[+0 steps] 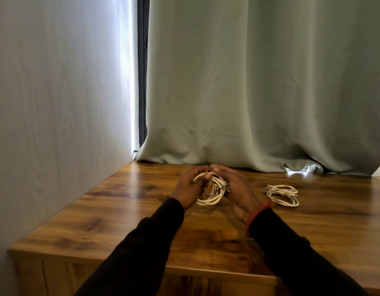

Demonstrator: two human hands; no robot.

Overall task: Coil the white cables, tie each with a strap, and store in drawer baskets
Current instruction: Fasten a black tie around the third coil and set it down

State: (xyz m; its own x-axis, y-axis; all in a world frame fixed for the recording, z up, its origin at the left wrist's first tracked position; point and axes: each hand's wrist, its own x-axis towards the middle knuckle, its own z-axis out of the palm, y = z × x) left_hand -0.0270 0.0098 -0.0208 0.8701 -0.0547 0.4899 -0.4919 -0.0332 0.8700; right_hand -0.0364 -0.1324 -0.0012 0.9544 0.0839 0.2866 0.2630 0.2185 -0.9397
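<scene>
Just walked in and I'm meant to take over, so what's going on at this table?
A person in black sleeves holds a coiled white cable just above the wooden table. The left hand grips one side of the coil, the right hand holds the other, and a thin dark strap crosses the loops. A second coiled cable lies on the table to the right, by the curtain.

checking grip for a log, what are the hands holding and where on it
Both hands hold one coiled white cable: left hand grips its left side, right hand its right.
</scene>
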